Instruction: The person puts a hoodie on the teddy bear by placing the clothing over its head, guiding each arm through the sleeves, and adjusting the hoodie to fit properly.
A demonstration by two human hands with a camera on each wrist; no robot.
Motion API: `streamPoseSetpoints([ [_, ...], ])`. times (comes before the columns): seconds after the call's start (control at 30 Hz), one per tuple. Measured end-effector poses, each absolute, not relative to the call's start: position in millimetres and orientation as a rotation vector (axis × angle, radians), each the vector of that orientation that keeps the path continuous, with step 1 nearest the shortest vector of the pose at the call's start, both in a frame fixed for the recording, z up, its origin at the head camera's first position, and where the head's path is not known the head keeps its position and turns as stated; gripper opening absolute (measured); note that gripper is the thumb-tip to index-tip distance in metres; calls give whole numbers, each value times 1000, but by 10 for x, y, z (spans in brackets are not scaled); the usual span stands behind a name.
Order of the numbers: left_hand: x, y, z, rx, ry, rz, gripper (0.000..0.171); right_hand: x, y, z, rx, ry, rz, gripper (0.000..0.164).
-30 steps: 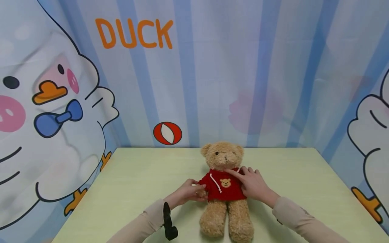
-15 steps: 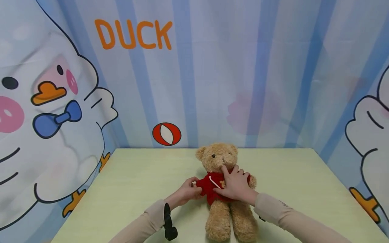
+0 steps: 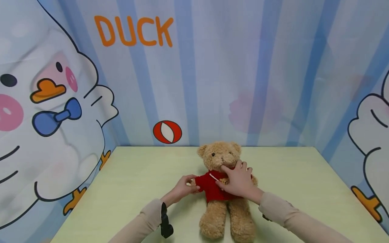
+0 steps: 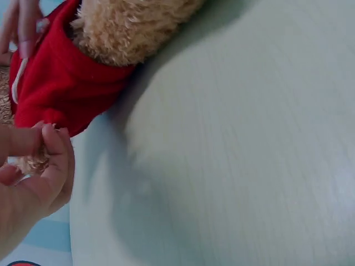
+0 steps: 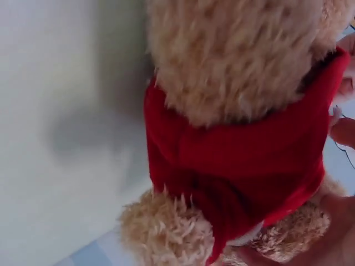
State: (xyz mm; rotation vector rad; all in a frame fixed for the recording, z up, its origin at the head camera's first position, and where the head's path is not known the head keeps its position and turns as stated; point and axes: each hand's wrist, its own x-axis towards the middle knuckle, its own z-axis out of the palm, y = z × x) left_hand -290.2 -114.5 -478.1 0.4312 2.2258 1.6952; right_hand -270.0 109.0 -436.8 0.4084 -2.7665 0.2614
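Observation:
A curly tan teddy bear (image 3: 212,216) in a red hoodie (image 3: 214,189) sits facing me at the middle of the table. White cord and a small bear-face patch show on its chest. With thumb and fingers my left hand (image 3: 182,189) pinches the bear's paw (image 4: 36,162) at the end of the red sleeve. My right hand (image 3: 241,182) holds the bear at its upper chest and shoulder. Its thumb lies across the front by the patch and its other fingers reach up toward the neck and shoulder, covering part of the hoodie.
The pale green table (image 3: 146,165) ends at a striped blue curtain (image 3: 206,84) printed with DUCK. Printed white ducks (image 3: 57,168) flank it on both sides. A black strap (image 3: 165,221) hangs from my left wrist.
My right hand has shifted left across the bear's chest and spread over it. The bear leaned and turned, then came back more upright. My left hand stays at its paw, slightly further left.

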Motion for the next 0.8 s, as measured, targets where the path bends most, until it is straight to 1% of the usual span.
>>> streamPoseSetpoints([
  [0.17,-2786,-1080,-4624,485,2381,1688,32,-2778,1063,-4315,499,-2568,429,31],
  [0.23,-2780,-1052,-4614,521,2443,1677,32,-2829,1036,-4308,556,-2495,419,23],
  [0.33,-2868,-1028,-4738,580,2509,1672,33,-2905,994,-4288,621,-2438,324,15],
  [0.57,-2885,-1005,-4798,565,2512,1699,35,-2995,935,-4230,697,-2409,38,16],
  [0.8,-2846,-1023,-4817,604,2515,1730,39,-2962,976,-4254,688,-2325,-53,17],
])
